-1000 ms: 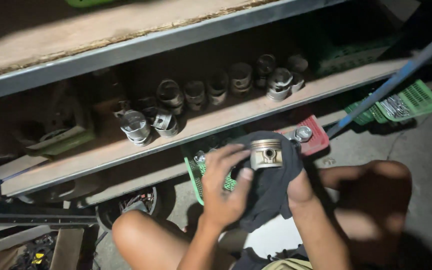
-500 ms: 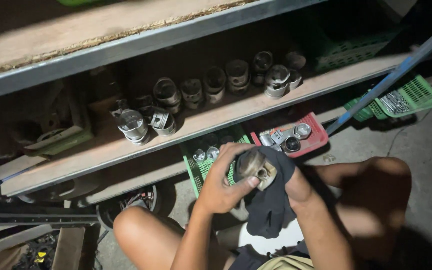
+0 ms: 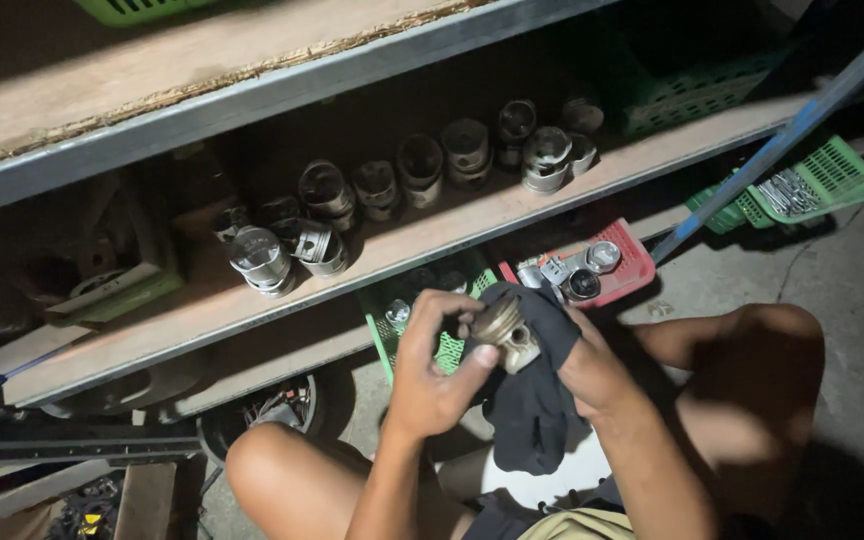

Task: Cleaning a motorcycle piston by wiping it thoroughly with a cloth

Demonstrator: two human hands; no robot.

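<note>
Metal piston (image 3: 505, 330) gripped by both hands (image 3: 432, 375), right hand (image 3: 592, 372) through dark cloth (image 3: 537, 410).

A: What structure fills the upper frame?

B: A shelving unit. Its top plywood shelf (image 3: 152, 90), edged with a grey metal rail (image 3: 282, 95), runs from 9 o'clock up toward 1 o'clock. A lower wooden shelf (image 3: 432, 240) runs parallel beneath it.

A: And below the shelving?

B: A bare grey concrete floor (image 3: 852, 290) at 3 o'clock. A blue-grey bar (image 3: 782, 140) slants across at 2 o'clock. A dark metal frame (image 3: 82, 445) lies at 8 o'clock.

A: Lighting condition?

B: Dim. Light falls on the shelf boards and the floor; the recess between the shelves, the 1 o'clock corner and the 4 o'clock corner are in deep shadow. Details there cannot be determined.
</note>
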